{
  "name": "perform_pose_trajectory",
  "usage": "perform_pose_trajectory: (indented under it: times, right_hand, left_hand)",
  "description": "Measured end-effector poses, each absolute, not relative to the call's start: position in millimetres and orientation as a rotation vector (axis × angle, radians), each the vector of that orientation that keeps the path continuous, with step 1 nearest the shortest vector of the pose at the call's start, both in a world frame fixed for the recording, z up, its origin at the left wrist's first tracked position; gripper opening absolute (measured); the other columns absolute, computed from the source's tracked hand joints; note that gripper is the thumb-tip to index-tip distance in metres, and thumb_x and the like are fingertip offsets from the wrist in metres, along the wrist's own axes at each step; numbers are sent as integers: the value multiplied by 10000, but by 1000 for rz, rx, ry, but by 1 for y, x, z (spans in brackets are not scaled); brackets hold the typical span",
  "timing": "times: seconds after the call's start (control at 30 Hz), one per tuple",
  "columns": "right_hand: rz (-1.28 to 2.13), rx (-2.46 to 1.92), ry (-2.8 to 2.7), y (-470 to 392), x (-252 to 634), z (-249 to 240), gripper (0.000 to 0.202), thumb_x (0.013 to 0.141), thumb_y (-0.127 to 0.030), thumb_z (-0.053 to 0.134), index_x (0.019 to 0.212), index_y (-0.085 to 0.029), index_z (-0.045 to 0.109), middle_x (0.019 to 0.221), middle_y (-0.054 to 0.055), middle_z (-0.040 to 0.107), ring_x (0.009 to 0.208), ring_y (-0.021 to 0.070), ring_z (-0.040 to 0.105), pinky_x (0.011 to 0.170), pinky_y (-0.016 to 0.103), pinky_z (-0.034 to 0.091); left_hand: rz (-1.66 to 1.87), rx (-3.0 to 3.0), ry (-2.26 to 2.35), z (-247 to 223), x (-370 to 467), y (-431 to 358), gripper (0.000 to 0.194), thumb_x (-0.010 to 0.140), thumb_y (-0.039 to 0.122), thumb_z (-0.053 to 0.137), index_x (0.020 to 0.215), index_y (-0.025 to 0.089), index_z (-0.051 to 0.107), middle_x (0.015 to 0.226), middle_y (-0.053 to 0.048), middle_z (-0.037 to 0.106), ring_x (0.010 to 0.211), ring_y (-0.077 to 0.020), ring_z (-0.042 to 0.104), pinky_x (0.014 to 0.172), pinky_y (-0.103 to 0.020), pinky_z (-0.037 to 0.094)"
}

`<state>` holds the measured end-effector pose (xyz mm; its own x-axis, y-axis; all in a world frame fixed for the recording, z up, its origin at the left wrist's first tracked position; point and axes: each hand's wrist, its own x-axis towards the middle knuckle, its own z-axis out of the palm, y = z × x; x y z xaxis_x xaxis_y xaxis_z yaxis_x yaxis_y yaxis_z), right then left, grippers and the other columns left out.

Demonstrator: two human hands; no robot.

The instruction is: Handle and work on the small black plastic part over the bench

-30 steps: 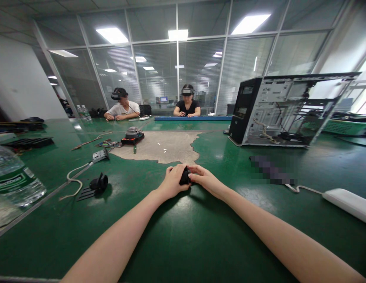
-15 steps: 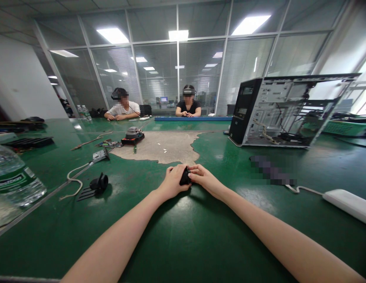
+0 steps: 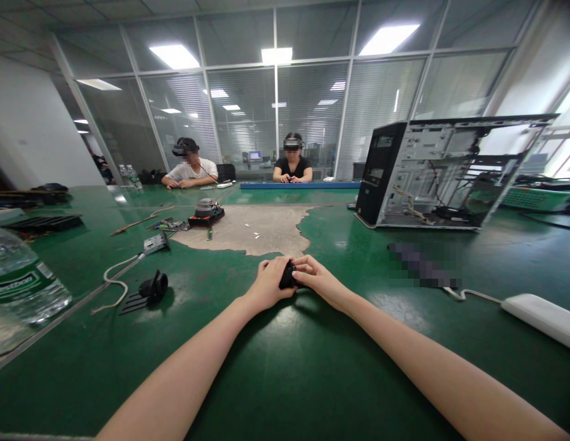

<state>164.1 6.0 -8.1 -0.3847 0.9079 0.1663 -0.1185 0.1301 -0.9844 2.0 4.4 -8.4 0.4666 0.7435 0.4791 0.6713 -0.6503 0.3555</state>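
Note:
A small black object (image 3: 287, 276) is between my two hands, low over the green table; its kind is largely covered by the fingers. My left hand (image 3: 269, 283) wraps round its left side, thumb toward me. On the other side my right hand (image 3: 315, 275) grips it, with the thumb on its near face and the fingers curled over the top. Left of the hands lies a black plastic part (image 3: 151, 289) with a round end and slatted prongs. Behind that part is a small metal box (image 3: 155, 243) with a pale cable.
An opened computer case (image 3: 450, 174) stands at the back right. A water bottle (image 3: 25, 275) is at the left edge. A white power strip (image 3: 542, 318) and a pixelated dark item (image 3: 423, 266) lie to the right. Two people sit across the green table (image 3: 276, 380).
My hands and the black object stay nearly where they were, with the same grip. The whole view has shifted very slightly.

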Motion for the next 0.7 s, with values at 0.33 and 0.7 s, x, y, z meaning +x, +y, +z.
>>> perform_pose_trajectory:
  times: [0.33,0.7]
  right_hand:
    - [1416,-747,-1549,6,168,-8,309,630,-207,659,900,-225,512,892,7,581,878,157,542,791,330,416]
    - [1368,-836,-1492,12,166,-16,337,660,-255,640,969,-199,517,930,39,580,878,165,546,799,343,419]
  left_hand:
    - [941,2604,1247,-10,2,6,599,619,261,611,1140,239,316,1125,-42,477,1064,-213,430,906,-373,236]
    - [945,2619,1238,-10,1,6,577,641,284,601,1143,235,321,1132,-49,472,1066,-213,425,901,-370,238]
